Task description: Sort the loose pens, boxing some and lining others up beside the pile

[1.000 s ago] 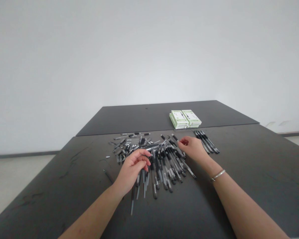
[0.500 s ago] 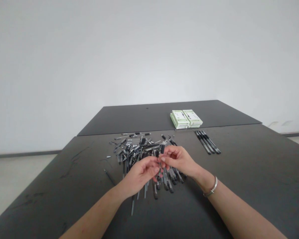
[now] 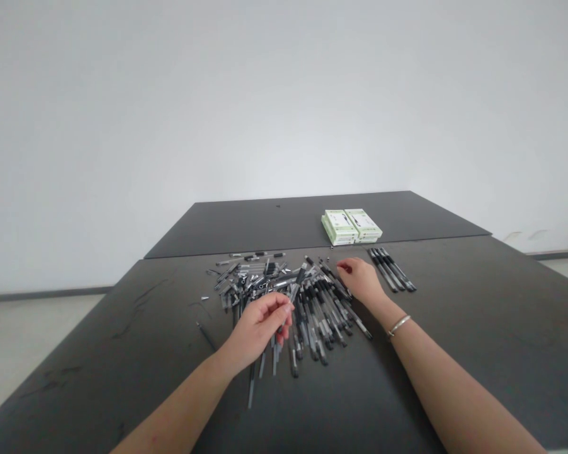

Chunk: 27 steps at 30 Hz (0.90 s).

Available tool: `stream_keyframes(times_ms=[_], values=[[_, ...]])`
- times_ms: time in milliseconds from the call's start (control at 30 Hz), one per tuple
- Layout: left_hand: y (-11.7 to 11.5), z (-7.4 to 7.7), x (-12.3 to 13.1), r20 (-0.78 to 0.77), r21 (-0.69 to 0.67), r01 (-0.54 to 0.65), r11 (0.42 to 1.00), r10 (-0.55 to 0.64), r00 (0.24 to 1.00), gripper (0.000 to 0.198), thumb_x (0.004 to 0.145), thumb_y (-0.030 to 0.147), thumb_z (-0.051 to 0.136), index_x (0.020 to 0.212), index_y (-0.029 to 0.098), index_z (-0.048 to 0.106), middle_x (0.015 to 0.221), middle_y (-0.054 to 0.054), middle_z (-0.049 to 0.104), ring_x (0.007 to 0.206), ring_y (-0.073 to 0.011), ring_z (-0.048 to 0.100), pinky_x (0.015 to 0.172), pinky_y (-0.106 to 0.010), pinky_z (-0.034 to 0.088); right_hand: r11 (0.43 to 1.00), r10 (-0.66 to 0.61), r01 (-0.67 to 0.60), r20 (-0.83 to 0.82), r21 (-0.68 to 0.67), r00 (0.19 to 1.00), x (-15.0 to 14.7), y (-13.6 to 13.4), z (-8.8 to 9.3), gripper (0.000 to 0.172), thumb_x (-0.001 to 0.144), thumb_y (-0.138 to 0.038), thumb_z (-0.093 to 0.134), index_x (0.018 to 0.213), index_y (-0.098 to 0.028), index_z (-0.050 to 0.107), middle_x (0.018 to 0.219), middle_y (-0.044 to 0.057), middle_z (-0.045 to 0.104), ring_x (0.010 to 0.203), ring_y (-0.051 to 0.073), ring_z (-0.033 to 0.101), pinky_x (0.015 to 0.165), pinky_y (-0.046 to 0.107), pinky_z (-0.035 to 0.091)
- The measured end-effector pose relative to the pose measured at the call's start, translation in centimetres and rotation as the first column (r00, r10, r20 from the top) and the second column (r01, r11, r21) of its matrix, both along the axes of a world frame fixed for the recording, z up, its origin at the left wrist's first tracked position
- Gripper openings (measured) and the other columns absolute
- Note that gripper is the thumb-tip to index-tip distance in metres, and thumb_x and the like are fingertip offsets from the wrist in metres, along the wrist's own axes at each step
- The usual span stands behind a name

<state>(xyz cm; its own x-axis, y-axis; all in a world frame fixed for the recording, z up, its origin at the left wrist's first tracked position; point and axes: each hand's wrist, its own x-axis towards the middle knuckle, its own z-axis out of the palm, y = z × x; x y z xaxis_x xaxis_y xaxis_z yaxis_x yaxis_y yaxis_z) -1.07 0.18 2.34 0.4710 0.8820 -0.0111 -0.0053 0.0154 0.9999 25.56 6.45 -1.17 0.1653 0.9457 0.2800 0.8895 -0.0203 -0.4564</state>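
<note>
My left hand (image 3: 264, 316) is closed round a clear pen barrel (image 3: 294, 290) with a black grip, held tilted above the pile with its grip end up. My right hand (image 3: 361, 279) is at the right side of the pile, its fingers curled and pinched low over the table; what is in them, if anything, is hidden. Between and below the hands spread several clear pens (image 3: 319, 315) with black grips. Loose pen parts (image 3: 246, 287), such as small silver tips and clear tubes, lie heaped to the left, partly behind my left hand.
Green-and-white boxes (image 3: 351, 226) are stacked at the back, by the seam of the dark table (image 3: 454, 315). A short row of black-and-clear pens (image 3: 390, 270) lies to the right. One thin dark piece (image 3: 206, 336) lies apart on the left.
My right hand has left the pen part it held together with my left hand and moved right to the pile's edge. My left hand still holds the pen barrel, now more tilted.
</note>
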Motion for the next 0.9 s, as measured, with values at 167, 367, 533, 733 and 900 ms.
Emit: stream_keyframes(times_ms=[167,367,533,733,900], values=[[0.0,0.5,0.0,-0.026,0.003,-0.011,1.0,0.012,1.0,0.024,0.085,0.039,0.059,0.077,0.016,0.055,0.064,0.003,0.056,0.049,-0.0084,0.053,0.047,-0.02,0.044,0.997,0.046,-0.041,0.088,-0.06,0.995,-0.5,0.0,-0.7,0.02,0.084,-0.021,0.058,0.092,-0.014,0.075,0.089,0.01,0.071,0.088,0.021,0.064,0.083,0.028,0.044],[-0.1,0.5,-0.1,-0.04,0.017,-0.006,1.0,0.006,0.999,0.023,0.086,0.037,0.057,0.077,0.016,0.055,0.064,0.004,0.056,0.048,-0.0081,0.053,0.047,-0.02,0.044,0.994,0.034,-0.017,0.155,-0.106,0.987,-0.9,-0.3,-0.1,0.02,0.084,-0.021,0.055,0.088,-0.015,0.074,0.092,0.011,0.071,0.092,0.021,0.064,0.083,0.027,0.043],[-0.1,0.6,-0.1,-0.051,0.018,-0.008,1.0,0.009,0.999,0.023,0.085,0.037,0.057,0.077,0.016,0.054,0.064,0.004,0.055,0.048,-0.0081,0.053,0.047,-0.02,0.044,0.986,-0.008,0.039,0.193,-0.159,0.981,-1.0,-0.3,0.2,0.022,0.082,-0.023,0.054,0.082,-0.016,0.075,0.086,0.012,0.073,0.085,0.023,0.067,0.074,0.029,0.043],[-0.1,0.6,0.0,-0.064,0.027,0.001,1.0,0.0,0.998,0.024,0.086,0.037,0.056,0.076,0.016,0.054,0.064,0.004,0.055,0.048,-0.008,0.052,0.048,-0.02,0.044,0.976,-0.04,0.085,0.219,-0.201,0.975,-1.1,-0.2,0.5,0.024,0.078,-0.022,0.053,0.077,-0.016,0.076,0.08,0.014,0.075,0.081,0.024,0.069,0.068,0.027,0.043],[-0.1,0.6,0.0,-0.076,0.017,-0.004,1.0,0.005,0.997,0.023,0.086,0.037,0.057,0.076,0.016,0.054,0.064,0.004,0.055,0.049,-0.0081,0.052,0.048,-0.02,0.044,0.974,-0.036,0.085,0.225,-0.211,0.974,-1.0,-0.3,0.7,0.023,0.076,-0.024,0.055,0.077,-0.016,0.077,0.08,0.014,0.075,0.081,0.025,0.07,0.068,0.027,0.044]])
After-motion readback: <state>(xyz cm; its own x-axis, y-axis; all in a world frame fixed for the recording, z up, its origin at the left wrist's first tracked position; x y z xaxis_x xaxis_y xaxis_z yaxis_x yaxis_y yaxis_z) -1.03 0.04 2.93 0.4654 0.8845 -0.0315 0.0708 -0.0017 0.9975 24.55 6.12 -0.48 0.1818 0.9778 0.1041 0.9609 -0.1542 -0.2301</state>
